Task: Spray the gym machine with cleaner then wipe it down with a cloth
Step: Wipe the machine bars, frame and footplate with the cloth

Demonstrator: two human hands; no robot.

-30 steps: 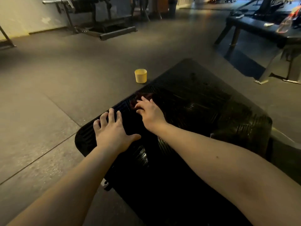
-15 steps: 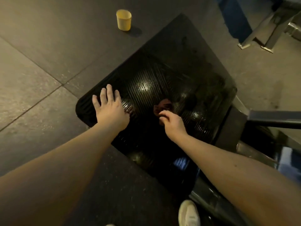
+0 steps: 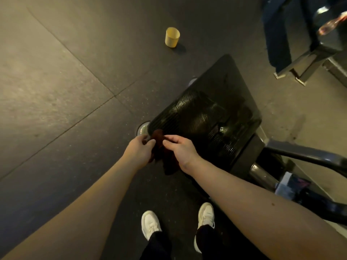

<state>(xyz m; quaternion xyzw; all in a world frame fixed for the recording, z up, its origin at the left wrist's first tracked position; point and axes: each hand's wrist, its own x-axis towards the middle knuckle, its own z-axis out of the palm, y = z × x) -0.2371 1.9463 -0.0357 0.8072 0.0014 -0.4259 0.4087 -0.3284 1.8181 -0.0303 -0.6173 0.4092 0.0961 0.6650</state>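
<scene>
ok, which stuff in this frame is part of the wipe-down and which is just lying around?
In the job:
- dark red cloth, pinched by both the left hand and the right hand
- black ribbed pad of the gym machine, with the cloth at its near corner

Lying about:
- pale yellow cup, upright on the floor
- grey metal bench frame, top right

Cloth (image 3: 159, 147) held over the near left corner of a gym machine's pad (image 3: 206, 117).
The left hand (image 3: 139, 150) grips it from the left, the right hand (image 3: 181, 150) from the right; a cup (image 3: 172, 37) stands on the floor (image 3: 65, 91) beyond the pad's far corner, a bench frame (image 3: 293, 69) far right, two shoes (image 3: 150, 224) nearest.
</scene>
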